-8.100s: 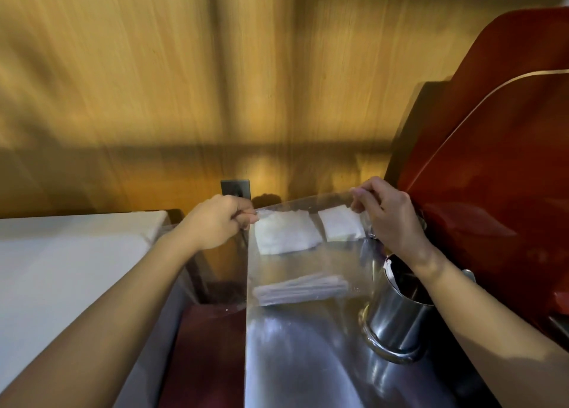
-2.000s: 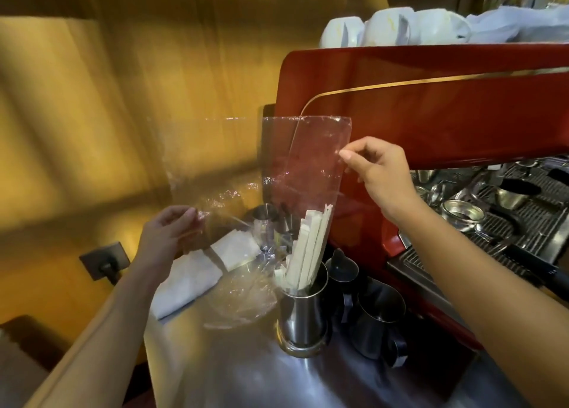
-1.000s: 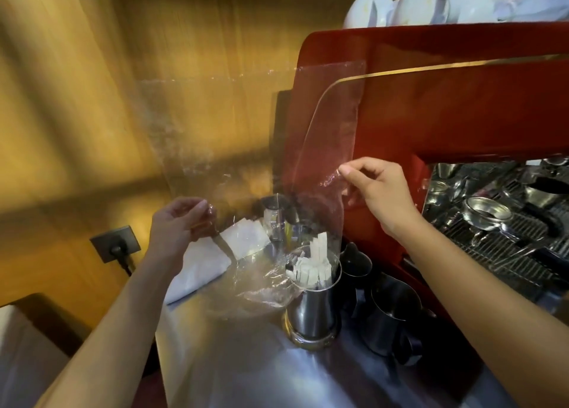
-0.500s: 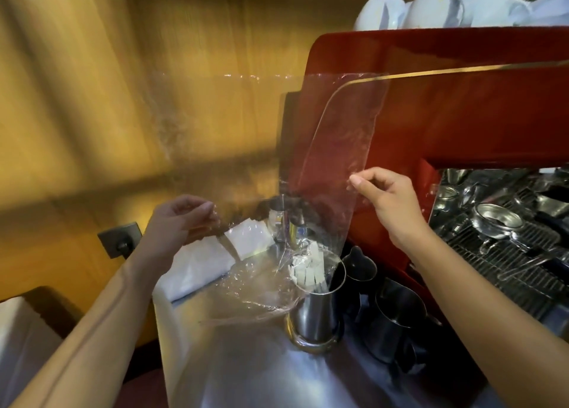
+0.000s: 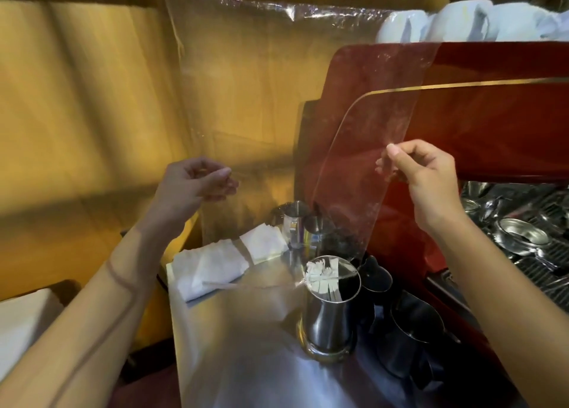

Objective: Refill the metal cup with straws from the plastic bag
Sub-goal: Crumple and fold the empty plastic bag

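Note:
A clear plastic bag (image 5: pixel 277 105) hangs upside down above the steel counter, its sealed end at the top. My left hand (image 5: pixel 194 189) pinches its left edge and my right hand (image 5: pixel 421 173) pinches its right edge. Below the bag's open end stands the metal cup (image 5: pixel 328 321), upright, with white paper-wrapped straws (image 5: pixel 321 276) packed in its left half. The bag looks empty; its lower mouth drapes toward the cup's rim.
Folded white napkins (image 5: pixel 215 263) lie behind the cup on the steel counter (image 5: pixel 246 361). Dark metal pitchers (image 5: pixel 412 336) stand right of the cup. A red espresso machine (image 5: pixel 492 115) with white cups on top fills the right; a wooden wall lies behind.
Both hands have lifted the bag higher and stretched it flat. The straws have slid fully down into the cup, and the crumpled lower end of the bag has risen off the counter.

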A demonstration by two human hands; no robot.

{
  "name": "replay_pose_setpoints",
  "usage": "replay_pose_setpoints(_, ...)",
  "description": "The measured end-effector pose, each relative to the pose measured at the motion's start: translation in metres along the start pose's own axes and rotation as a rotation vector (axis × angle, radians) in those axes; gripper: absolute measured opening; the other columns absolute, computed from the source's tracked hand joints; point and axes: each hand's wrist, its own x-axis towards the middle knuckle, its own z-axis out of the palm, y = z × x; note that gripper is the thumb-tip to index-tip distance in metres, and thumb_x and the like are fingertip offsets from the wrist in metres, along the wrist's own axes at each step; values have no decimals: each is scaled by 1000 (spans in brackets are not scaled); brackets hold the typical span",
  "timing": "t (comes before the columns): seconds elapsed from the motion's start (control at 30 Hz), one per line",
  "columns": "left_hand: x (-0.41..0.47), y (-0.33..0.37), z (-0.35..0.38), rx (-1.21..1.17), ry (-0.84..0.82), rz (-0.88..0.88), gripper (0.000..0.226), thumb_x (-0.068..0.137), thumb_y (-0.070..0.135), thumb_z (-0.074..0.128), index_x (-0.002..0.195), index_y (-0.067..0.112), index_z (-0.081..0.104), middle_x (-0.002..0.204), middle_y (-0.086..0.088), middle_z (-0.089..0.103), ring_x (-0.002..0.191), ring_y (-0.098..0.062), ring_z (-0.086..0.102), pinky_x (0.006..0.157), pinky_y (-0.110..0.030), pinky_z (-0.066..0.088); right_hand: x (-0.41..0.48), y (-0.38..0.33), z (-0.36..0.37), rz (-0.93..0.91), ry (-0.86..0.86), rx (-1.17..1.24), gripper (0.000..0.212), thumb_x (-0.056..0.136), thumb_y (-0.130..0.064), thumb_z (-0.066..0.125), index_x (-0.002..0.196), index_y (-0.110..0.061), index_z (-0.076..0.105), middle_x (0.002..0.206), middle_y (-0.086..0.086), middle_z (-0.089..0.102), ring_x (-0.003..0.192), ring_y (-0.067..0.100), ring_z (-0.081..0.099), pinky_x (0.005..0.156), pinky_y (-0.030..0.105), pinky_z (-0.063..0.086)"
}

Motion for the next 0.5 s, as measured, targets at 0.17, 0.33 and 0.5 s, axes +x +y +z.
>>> replay_pose_setpoints(0.17,-7,8,-6,-45,-68,-34,10,77,20,65,78,10,63,62,-4,73,55,-17,68,53,-28,58,3,-7,5,50,-43,96,23,90,-11,55,67,-15,57,52,-5,64,48,11,58,50,21,48)
replay_pose_setpoints(0.33,-18,9,-17,-120,-75,-144,20,77,33,62,75,13,60,55,1,67,43,-11,60,42,-22,52,4,-5,18,125,-77,108,22,90,-15,55,68,-16,57,50,-3,61,46,13,49,45,21,40)
replay_pose_setpoints(0.5,-41,-17,-19,-126,184,-224,21,92,20,54,73,9,57,55,-5,60,39,-10,54,34,-17,42,-14,18,40,358,-240,143,14,89,-19,57,76,-14,59,61,8,61,43,16,53,37,23,44)
